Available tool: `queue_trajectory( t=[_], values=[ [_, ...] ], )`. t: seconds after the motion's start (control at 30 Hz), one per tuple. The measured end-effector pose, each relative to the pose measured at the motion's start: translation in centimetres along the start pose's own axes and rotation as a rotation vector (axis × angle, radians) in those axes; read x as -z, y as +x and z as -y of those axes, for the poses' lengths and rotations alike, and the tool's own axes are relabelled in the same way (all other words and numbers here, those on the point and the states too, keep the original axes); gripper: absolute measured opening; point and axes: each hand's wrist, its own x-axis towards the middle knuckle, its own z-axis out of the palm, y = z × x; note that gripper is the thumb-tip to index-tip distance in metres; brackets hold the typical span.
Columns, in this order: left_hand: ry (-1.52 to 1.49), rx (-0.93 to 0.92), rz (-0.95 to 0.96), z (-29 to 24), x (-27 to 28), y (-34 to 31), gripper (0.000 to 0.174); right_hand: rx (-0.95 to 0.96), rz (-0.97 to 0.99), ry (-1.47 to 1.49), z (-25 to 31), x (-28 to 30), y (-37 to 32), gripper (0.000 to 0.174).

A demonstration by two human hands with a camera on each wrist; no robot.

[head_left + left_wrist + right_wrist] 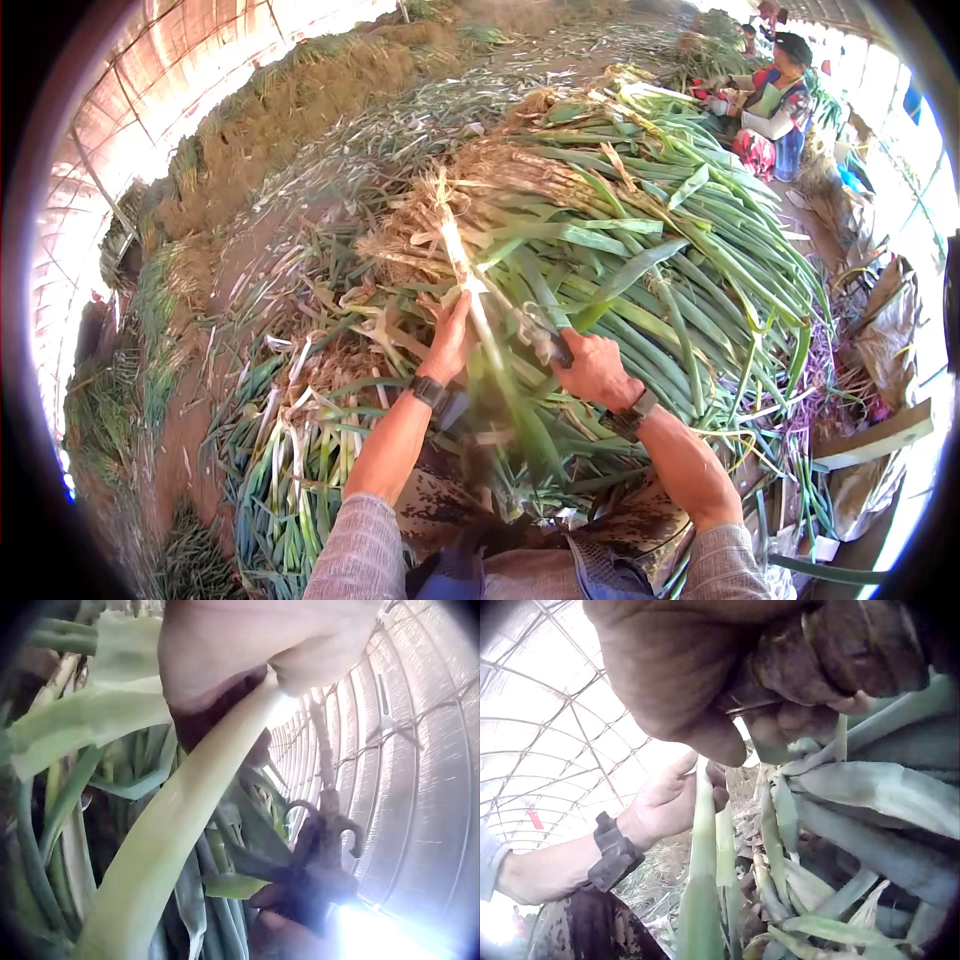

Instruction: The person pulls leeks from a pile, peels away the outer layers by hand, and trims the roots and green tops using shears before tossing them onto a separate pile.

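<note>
A large green onion point(456, 250) stands roots-up in front of me, its white shaft gripped by my left hand point(450, 342). Its green leaves hang between my forearms, slightly blurred. In the left wrist view the pale stalk point(169, 825) runs down from the palm. My right hand point(598, 370), beside the stalk, grips a hand tool point(545, 342). The tool's thick, banded dark handle point(847, 656) shows in the right wrist view; I cannot tell its exact kind. Just beyond both hands lies a big heap of green onions point(640, 240), roots toward the left.
Cleaner, white-stemmed onions point(300, 470) lie at my lower left. Loose leaf scraps point(330, 190) litter the ground beyond. A wooden board point(875, 435) and crumpled sacking point(885, 320) are on the right. Another person point(780, 110) sits at the back right.
</note>
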Motion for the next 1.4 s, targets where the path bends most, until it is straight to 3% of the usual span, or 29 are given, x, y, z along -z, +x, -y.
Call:
queue_trajectory(
  t=[0.07, 0.1, 0.17, 0.3, 0.5, 0.6, 0.67, 0.77, 0.9, 1.07, 1.2, 1.3, 1.4],
  values=[
    [-0.039, 0.0, 0.03, 0.4, 1.0, 0.0, 0.037, 0.044, -0.014, 0.055, 0.3, -0.1, 0.4, 0.03],
    [-0.103, 0.013, 0.029, 3.2, -1.0, -0.2, 0.037, 0.035, 0.026, 0.005, -1.3, 1.8, -0.6, 0.03],
    [-0.042, 0.028, 0.119, 2.3, -0.8, 0.1, 0.04, -0.021, -0.004, 0.007, -1.1, 1.9, 0.2, 0.03],
    [-0.016, 0.022, 0.058, 1.2, -1.9, -0.6, 0.045, -0.063, -0.011, 0.035, -0.1, 1.9, 1.3, 0.031],
    [0.056, 0.081, 0.168, 0.3, -1.2, -0.8, 0.047, -0.099, 0.035, 0.058, 0.5, 2.2, 2.2, 0.033],
    [0.07, 0.088, 0.146, 0.2, -1.2, -1.2, 0.042, 0.007, 0.006, 0.079, -0.3, 2.2, 1.8, 0.032],
    [0.081, 0.096, 0.037, 0.9, -0.1, -0.5, 0.038, -0.006, 0.101, -0.02, -1.1, 1.9, 1.1, 0.03],
    [0.01, 0.07, -0.118, 1.1, 2.8, 1.3, 0.033, 0.083, 0.093, -0.044, -1.8, 0.9, -0.6, 0.03],
    [0.03, -0.054, -0.043, -0.7, 2.0, 0.4, 0.029, -0.006, 0.162, -0.092, -1.6, -0.3, -1.5, 0.032],
    [0.049, 0.025, -0.099, -0.8, 0.5, -0.4, 0.02, 0.025, 0.134, -0.075, -1.4, -1.4, -0.6, 0.032],
    [0.171, -0.019, -0.056, 1.2, 1.1, -0.2, 0.02, -0.07, 0.106, 0.001, -0.6, -1.4, 0.2, 0.03],
    [0.276, 0.057, -0.02, 1.2, 0.5, -0.9, 0.021, -0.039, 0.045, -0.016, -0.7, -1.9, 0.4, 0.031],
    [0.398, 0.062, -0.111, 2.2, 0.3, -1.1, 0.026, -0.077, 0.117, -0.02, -0.1, -0.9, 0.4, 0.032]
  ],
)
